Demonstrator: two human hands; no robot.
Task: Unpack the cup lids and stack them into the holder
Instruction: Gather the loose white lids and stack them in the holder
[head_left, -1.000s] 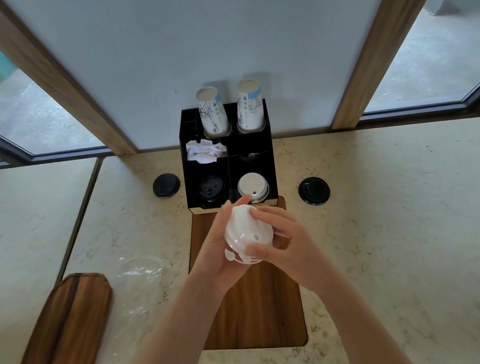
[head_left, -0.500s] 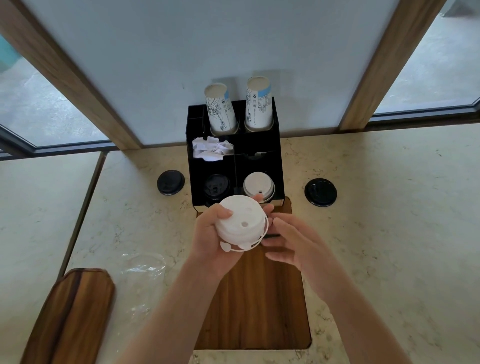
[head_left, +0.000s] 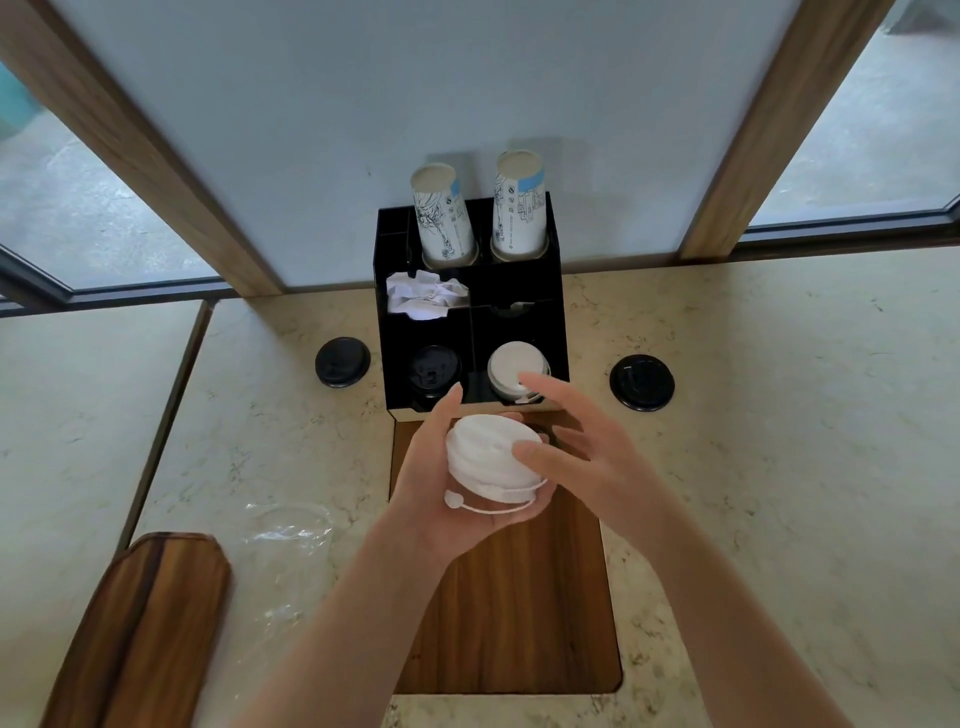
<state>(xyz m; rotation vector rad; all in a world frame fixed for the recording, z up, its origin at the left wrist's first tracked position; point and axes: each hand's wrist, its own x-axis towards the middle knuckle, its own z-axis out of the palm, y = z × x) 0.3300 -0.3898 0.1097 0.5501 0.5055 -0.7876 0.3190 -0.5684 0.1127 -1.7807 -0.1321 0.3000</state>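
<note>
My left hand (head_left: 434, 483) cups a short stack of white cup lids (head_left: 485, 457) just in front of the black holder (head_left: 556, 291); a thin white tab loops out below the stack. My right hand (head_left: 576, 447) is beside the stack with fingers spread, its thumb touching the stack's right side and its index finger reaching toward the holder. In the holder's front right compartment sits a stack of white lids (head_left: 514, 366). The front left compartment holds black lids (head_left: 434, 369).
Two paper cup stacks (head_left: 444, 218) stand in the holder's back slots, with crumpled napkins (head_left: 423, 293) behind the black lids. Loose black lids lie on the marble counter at left (head_left: 342, 362) and right (head_left: 641, 383). An empty clear plastic bag (head_left: 288, 540) lies left of the wooden inset (head_left: 509, 623).
The right hand has opened and lifted off the lid stack, now touching it with the thumb. The left hand keeps holding the stack, which has tilted.
</note>
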